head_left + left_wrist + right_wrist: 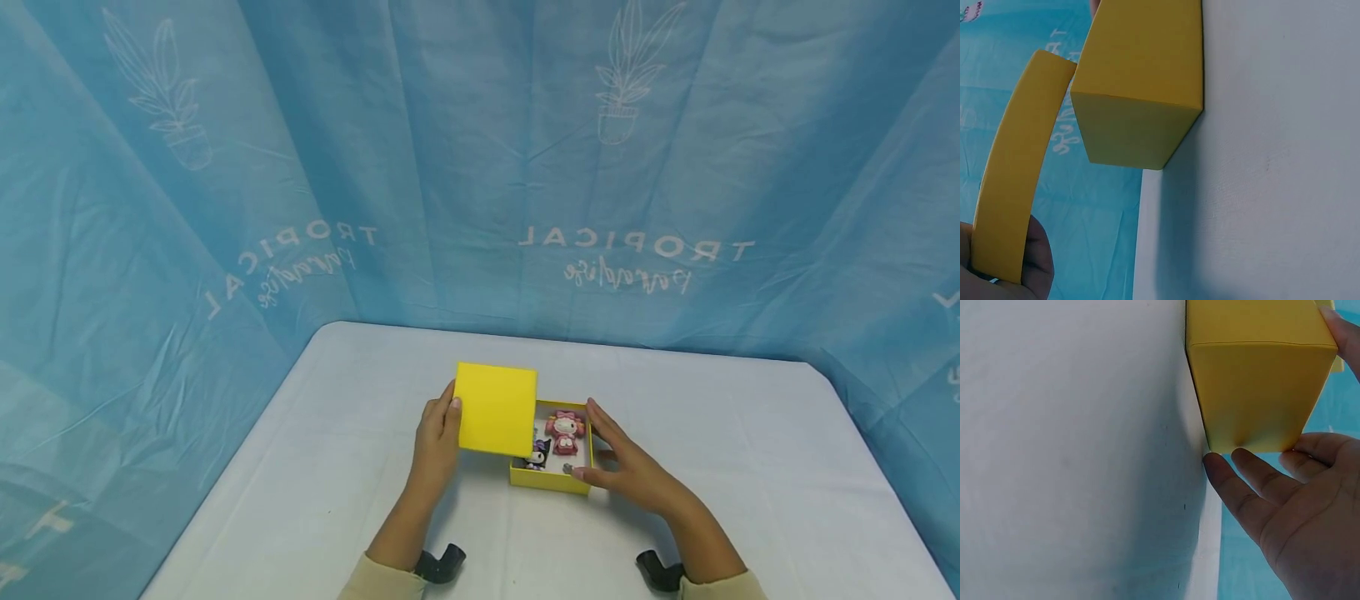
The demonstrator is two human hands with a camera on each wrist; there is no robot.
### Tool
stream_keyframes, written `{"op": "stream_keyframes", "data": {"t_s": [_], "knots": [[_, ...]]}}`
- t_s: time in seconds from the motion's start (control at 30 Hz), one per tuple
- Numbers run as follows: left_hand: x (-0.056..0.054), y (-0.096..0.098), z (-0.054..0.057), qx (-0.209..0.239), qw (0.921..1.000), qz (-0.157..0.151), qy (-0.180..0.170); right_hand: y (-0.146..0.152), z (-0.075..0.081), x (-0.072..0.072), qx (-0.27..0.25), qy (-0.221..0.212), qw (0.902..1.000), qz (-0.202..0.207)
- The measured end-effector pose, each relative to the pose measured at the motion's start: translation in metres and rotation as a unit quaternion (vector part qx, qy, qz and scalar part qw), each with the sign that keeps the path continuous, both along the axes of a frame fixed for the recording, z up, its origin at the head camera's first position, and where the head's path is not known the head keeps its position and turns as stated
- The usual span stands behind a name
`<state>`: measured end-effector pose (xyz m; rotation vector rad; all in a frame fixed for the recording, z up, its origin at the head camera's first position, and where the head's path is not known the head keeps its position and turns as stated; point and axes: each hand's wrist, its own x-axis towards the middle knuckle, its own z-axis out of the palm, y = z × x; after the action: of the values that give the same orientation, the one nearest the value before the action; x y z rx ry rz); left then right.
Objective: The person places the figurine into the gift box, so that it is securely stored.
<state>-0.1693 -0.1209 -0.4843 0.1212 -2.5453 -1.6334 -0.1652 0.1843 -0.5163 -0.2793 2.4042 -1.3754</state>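
My left hand [437,442] grips a square yellow lid [497,408] by its left edge, thumb on top. The lid is raised and covers the left part of a yellow box [551,481] on the table. Inside the box, a pink figurine [566,432] and a black-and-white figurine [537,456] show, the second partly hidden by the lid. Around the box's right side, my right hand [637,475] holds it, thumb at the front corner, a finger at the far corner. In the right wrist view, fingertips [1247,456] touch the box's side wall [1260,394].
A white cloth [300,483] covers the table. Blue curtain [465,167] with plant prints and lettering hangs behind and at the sides. Black curved pieces [442,564] sit at both wrists by the beige sleeves [382,581].
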Motion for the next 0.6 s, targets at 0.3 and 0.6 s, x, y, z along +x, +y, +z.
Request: {"op": "stream_keyframes", "data": {"t_s": [0.3,0.6], "knots": [[0.0017,0.0049,-0.001,-0.002,0.9996,-0.015,-0.023,-0.0004,0.0013,0.0014,-0.004,-0.002,1.0,-0.004],[0.0022,0.0105,0.0,-0.004,0.998,-0.017,-0.061,0.0004,0.0007,0.0005,-0.006,0.007,1.0,0.0]]}}
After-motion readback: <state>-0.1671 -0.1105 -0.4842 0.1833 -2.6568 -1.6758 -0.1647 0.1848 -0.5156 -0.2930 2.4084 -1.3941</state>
